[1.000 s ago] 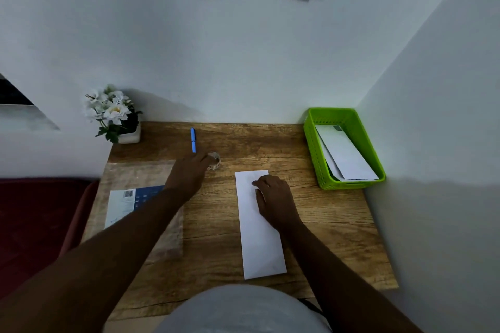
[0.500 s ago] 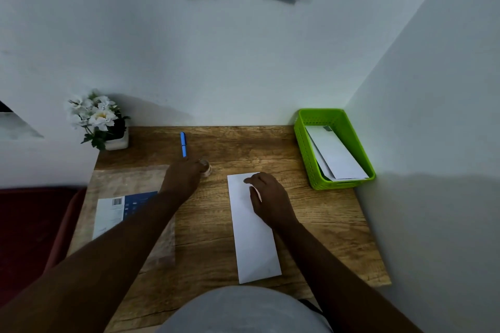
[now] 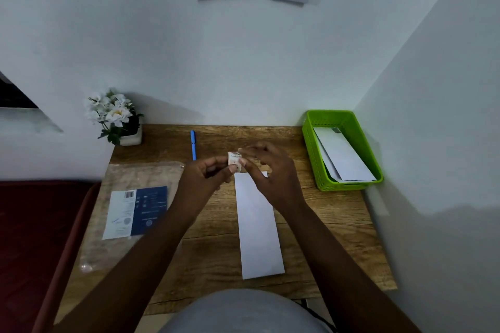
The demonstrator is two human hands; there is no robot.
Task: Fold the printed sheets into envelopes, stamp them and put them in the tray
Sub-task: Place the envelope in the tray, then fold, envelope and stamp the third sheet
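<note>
Stamp (image 3: pixel 234 161) pinched between fingers of left hand (image 3: pixel 201 180) and right hand (image 3: pixel 273 170) — above the envelope (image 3: pixel 258 224).

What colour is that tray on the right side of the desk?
Bright green, with a woven-looking lattice wall: the tray shows clearly in the head view, white envelopes inside.

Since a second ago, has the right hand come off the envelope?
Yes. The right hand has lifted off the envelope toward the blue pen, meeting the left hand at the stamp.
</note>
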